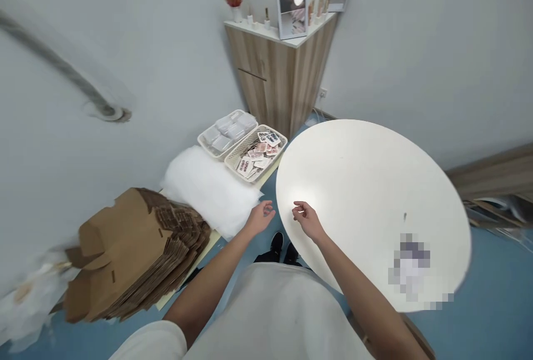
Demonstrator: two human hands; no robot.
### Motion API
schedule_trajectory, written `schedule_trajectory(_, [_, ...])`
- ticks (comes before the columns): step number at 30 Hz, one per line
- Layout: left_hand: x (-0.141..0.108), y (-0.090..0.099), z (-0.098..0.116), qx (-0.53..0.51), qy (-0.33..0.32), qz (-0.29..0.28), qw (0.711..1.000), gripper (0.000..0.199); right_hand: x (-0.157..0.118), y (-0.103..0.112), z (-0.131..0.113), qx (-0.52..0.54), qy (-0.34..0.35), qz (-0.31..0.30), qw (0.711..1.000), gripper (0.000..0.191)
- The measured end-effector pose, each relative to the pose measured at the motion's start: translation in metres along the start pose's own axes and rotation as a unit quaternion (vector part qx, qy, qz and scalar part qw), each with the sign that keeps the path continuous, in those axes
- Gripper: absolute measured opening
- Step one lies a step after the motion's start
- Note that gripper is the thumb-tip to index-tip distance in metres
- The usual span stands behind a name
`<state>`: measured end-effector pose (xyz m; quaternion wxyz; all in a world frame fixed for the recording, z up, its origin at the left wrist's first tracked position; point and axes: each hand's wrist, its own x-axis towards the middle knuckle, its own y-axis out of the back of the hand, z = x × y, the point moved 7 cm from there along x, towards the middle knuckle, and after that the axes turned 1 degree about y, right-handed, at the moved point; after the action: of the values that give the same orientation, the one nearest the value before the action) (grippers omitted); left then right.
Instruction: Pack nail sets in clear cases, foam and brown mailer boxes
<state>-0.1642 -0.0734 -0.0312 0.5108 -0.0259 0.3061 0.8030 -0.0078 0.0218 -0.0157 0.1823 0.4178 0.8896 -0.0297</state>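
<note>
My left hand [260, 216] hovers between the white fluffy padding sheets [210, 188] and the round white table [366, 204], fingers loosely curled and holding nothing. My right hand [306, 219] is over the near left edge of the round table, fingers slightly bent and empty. The two hands are close together, a small gap between them. A stack of flat brown cardboard box blanks [133, 251] lies to my left on a low yellowish surface.
Two white baskets sit beyond the padding: one with clear packets [227, 132], one with printed cards [256, 154]. A wooden cabinet [277, 71] with picture frames and a small plant stands in the corner. Blue floor below; my shoes [281, 246] show between my arms.
</note>
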Motion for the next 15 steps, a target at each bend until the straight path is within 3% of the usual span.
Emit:
schedule_trajectory(4, [0.002, 0.024, -0.004, 0.019, 0.017, 0.032, 0.999, 0.038, 0.029, -0.022, 0.006, -0.027, -0.037, -0.062, 0.997, 0.033])
schedule_trajectory(8, [0.015, 0.060, -0.006, 0.065, 0.041, 0.077, 0.994, 0.038, 0.057, -0.051, -0.008, -0.031, -0.038, -0.102, 0.994, 0.033])
schedule_trajectory(15, [0.072, 0.117, -0.011, 0.246, 0.090, 0.122, 0.957, 0.033, 0.117, -0.102, -0.038, -0.095, 0.017, -0.080, 0.992, 0.033])
